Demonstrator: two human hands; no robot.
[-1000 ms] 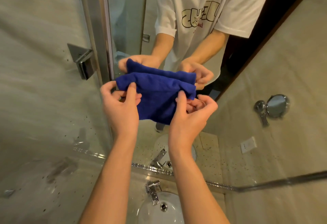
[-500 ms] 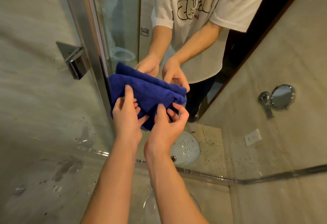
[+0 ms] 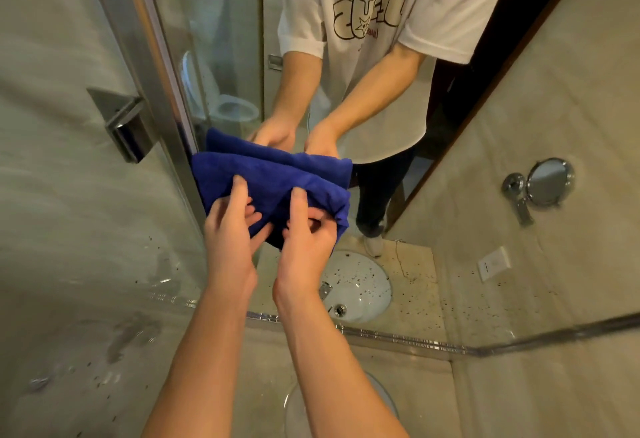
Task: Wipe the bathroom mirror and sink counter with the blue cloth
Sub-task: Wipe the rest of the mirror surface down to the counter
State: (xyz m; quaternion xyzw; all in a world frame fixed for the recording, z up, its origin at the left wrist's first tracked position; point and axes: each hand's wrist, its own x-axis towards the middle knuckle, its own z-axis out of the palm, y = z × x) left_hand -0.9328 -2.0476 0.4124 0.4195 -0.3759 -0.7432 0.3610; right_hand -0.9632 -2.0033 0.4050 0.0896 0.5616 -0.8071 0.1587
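Observation:
A folded blue cloth [image 3: 266,181] is held up in front of the bathroom mirror [image 3: 398,195], close to its left edge. My left hand [image 3: 228,230] grips the cloth's lower left part, thumb on its near side. My right hand [image 3: 304,240] pinches the lower right part between thumb and fingers. The two hands are close together, almost touching. The mirror reflects the cloth, both hands and a person in a white printed T-shirt. The sink counter [image 3: 398,378] lies below my forearms, its basin [image 3: 294,406] mostly hidden by my right arm.
A metal mirror frame [image 3: 156,67] and a steel bracket [image 3: 124,122] stand on the left wall. The mirror's bottom edge has a chrome strip [image 3: 398,339]. Reflected in the glass are the speckled sink, a round shaving mirror [image 3: 547,183] and a wall socket [image 3: 493,263].
My hands have drawn closer together, bunching the cloth narrower, and the cloth has dropped lower and moved left along the mirror.

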